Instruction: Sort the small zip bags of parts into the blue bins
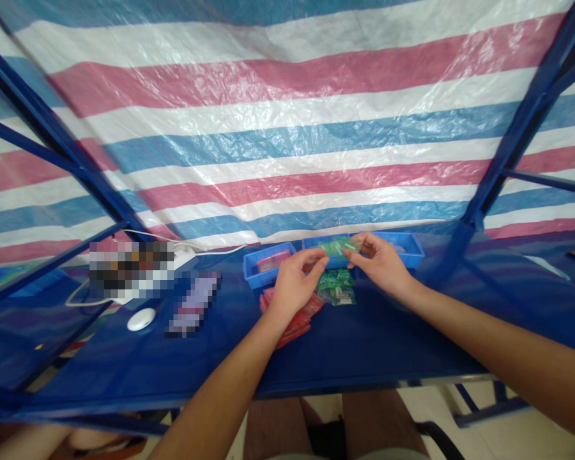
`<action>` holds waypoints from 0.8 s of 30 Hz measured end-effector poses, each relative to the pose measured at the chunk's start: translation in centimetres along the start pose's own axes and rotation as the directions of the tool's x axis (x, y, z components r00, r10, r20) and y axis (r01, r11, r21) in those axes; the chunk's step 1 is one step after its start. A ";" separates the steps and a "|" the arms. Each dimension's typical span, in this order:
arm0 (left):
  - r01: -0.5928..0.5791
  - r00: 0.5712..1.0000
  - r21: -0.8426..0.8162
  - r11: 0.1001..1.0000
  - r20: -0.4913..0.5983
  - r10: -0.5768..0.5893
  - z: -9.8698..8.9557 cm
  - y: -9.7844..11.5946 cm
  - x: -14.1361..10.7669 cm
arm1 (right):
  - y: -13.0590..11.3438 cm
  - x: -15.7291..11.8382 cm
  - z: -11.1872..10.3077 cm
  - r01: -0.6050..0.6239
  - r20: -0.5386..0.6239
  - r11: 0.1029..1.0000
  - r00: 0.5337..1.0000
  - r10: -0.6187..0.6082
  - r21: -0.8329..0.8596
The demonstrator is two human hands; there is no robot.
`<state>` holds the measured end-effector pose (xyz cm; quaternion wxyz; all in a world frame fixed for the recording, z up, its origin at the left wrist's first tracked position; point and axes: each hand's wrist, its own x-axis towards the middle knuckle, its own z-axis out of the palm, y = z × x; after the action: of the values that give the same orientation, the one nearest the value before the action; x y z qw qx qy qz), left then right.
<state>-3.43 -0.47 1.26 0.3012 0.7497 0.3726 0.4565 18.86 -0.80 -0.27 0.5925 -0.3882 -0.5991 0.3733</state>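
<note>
Above the middle blue bin, a small shiny green plastic packet (339, 246) is held up between my two hands. My right hand (379, 260) pinches its right end between thumb and fingers. At the packet's left edge, the thumb and bent fingers of my left hand (297, 276) close on it. Below lies a pile of similar green packets (336, 285) on the blue table. Red plastic packets (297, 321) lie spread under and beside my left wrist, partly hidden by it.
A blue bin (255, 278) with a pink-red item stands left; another blue bin (414, 260) stands right. A white round case (141, 319), a blurred-out purple item (194, 303) and a white cable (220, 252) lie left. Blue frame posts (512, 140) and a striped sheet (287, 128) enclose the table.
</note>
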 end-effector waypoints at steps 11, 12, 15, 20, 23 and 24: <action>0.041 0.985 -0.261 0.964 0.174 0.005 0.5 -0.2 0.0 | 0.3 -1.1 1.0 0.111 0.213 0.994 0.971 -0.112 0.016; 0.046 0.988 -0.243 0.969 0.156 -0.007 0.5 -0.4 0.1 | 0.3 -1.0 0.9 0.105 0.188 0.994 0.976 -0.105 0.009; 0.063 0.991 -0.190 0.980 0.128 -0.039 0.4 -0.6 0.2 | 0.3 -0.8 0.7 0.055 0.142 0.998 0.988 -0.059 0.029; 0.139 0.985 -0.237 0.962 0.135 -0.109 0.7 -0.5 0.2 | -0.1 -0.3 0.7 -0.061 0.162 0.989 0.986 0.039 0.133; 0.131 0.989 -0.195 0.972 0.088 -0.115 0.7 -0.6 0.2 | -0.4 -0.2 0.7 -0.083 0.136 0.988 0.989 0.065 0.130; 0.117 0.992 -0.160 0.980 0.062 -0.108 0.6 -0.6 0.3 | -0.5 -0.2 0.7 -0.080 0.118 0.990 0.991 0.066 0.120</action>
<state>-2.99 0.02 0.66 0.3970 0.7120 0.3676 0.4476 18.17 -1.19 0.05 0.5662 -0.3505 -0.5928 0.4528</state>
